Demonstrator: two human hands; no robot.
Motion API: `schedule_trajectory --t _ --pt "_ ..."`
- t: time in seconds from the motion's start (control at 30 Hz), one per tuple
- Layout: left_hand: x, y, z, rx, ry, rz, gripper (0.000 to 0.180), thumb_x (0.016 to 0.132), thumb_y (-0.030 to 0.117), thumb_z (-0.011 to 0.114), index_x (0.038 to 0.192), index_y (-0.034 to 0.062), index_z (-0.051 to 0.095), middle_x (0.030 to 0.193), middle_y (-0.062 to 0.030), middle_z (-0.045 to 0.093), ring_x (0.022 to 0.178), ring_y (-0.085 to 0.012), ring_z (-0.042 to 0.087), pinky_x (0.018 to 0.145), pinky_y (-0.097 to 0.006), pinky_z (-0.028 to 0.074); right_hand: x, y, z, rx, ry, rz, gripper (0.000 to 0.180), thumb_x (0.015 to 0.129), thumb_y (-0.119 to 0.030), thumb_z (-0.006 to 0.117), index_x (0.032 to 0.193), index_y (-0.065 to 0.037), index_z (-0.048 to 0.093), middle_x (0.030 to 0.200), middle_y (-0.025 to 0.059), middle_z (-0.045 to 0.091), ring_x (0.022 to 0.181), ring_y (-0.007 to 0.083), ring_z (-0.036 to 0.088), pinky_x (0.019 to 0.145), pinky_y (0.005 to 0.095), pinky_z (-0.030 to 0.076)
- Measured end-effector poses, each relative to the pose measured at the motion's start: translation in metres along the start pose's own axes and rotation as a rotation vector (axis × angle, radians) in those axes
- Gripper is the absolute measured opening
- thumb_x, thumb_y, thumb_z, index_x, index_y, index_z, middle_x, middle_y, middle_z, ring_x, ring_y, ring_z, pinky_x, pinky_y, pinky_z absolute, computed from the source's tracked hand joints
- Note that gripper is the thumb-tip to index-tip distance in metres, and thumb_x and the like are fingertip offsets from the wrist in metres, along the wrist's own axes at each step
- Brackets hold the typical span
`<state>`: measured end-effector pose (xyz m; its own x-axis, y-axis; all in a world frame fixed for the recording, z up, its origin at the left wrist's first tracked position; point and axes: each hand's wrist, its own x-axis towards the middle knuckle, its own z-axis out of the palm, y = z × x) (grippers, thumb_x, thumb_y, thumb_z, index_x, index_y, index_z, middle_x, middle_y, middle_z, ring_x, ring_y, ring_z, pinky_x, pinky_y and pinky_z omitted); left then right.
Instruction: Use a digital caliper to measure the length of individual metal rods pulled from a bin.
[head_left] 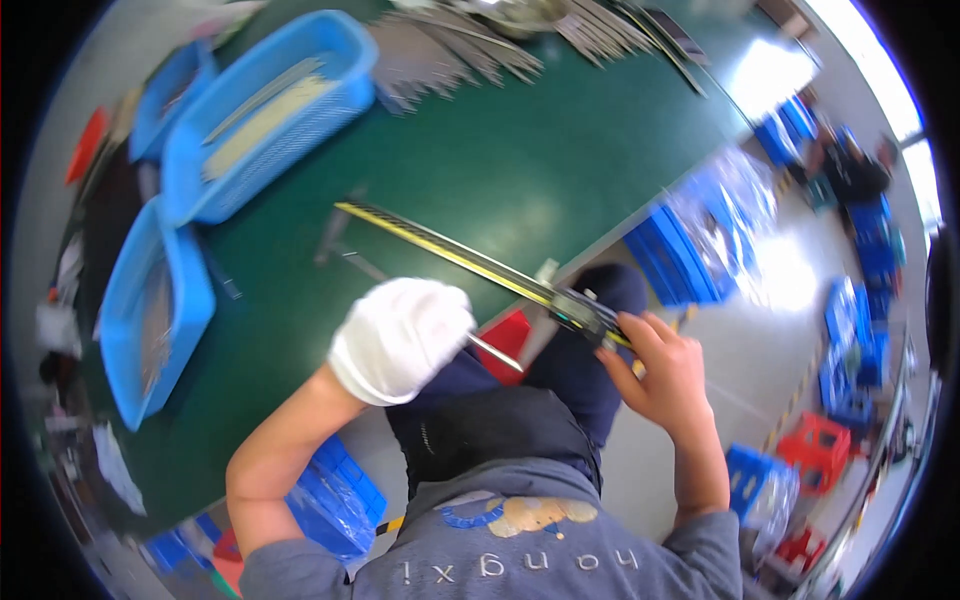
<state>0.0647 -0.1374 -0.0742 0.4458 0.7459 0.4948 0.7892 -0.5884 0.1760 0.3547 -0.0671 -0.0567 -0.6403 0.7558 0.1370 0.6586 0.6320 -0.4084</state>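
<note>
My left hand [402, 338], in a white glove, is closed around a thin metal rod [496, 353]. The rod sticks out on both sides of the fist, and the glove hides its middle. Bare fingers of my right hand [662, 372] grip a digital caliper [450, 252] by its display end. Its long beam, yellow and black, slants up and left over the table, beyond the gloved hand. A blurred jaw shows at the beam's far end, close to the rod's upper tip. Whether the rod touches the caliper, I cannot tell.
On the green table [480, 150] at left stand blue plastic baskets [275, 150] holding thin rods. Bundles of metal rods [425, 55] and a metal bowl [520, 14] lie at the far edge. Blue crates [675, 255] and a red stool [815, 452] stand on the floor at right.
</note>
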Motion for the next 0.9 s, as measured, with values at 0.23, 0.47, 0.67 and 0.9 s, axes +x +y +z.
schedule_trajectory --t 0.23,0.47,0.67,0.9 --pt "0.033 -0.058 -0.059 0.451 0.349 -0.054 0.014 0.071 0.011 0.061 0.085 0.0116 0.058 0.085 -0.0051 0.054 0.063 -0.0228 0.054 0.053 -0.036 0.046 -0.002 0.008 0.01 0.087 0.017 -0.009 0.026 0.074 -0.019 0.073 0.092 -0.004 0.061 0.066 0.0081 0.053 0.054 0.0244 0.055 0.048 0.0339 0.041" --pt "0.019 -0.174 -0.068 0.365 -0.211 -1.02 0.02 0.082 0.015 0.051 0.093 0.0064 0.065 0.1 -0.0169 0.063 0.087 -0.0343 0.063 0.077 -0.041 0.052 0.0 0.011 0.017 0.103 0.055 -0.099 0.029 0.074 -0.013 0.073 0.093 0.004 0.06 0.065 0.0098 0.053 0.05 0.0202 0.05 0.046 0.0302 0.038" --pt "0.003 -0.09 -0.147 0.54 -0.426 -0.864 0.024 0.088 0.023 0.048 0.095 0.0077 0.065 0.096 -0.0169 0.063 0.093 -0.0308 0.061 0.081 -0.04 0.049 0.003 0.019 0.002 0.116 0.047 -0.01 0.029 0.072 -0.013 0.073 0.092 0.003 0.061 0.071 0.0131 0.058 0.056 0.0239 0.054 0.051 0.0318 0.042" --pt "-0.126 -0.121 -0.165 0.596 -0.401 -1.566 0.038 0.079 0.027 0.059 0.107 0.0018 0.064 0.118 -0.0239 0.058 0.112 -0.0372 0.055 0.096 -0.04 0.045 0.02 0.012 0.008 0.091 -0.049 -0.009 0.031 0.072 -0.025 0.076 0.091 -0.004 0.066 0.075 0.0094 0.064 0.061 0.0232 0.063 0.055 0.0318 0.049"
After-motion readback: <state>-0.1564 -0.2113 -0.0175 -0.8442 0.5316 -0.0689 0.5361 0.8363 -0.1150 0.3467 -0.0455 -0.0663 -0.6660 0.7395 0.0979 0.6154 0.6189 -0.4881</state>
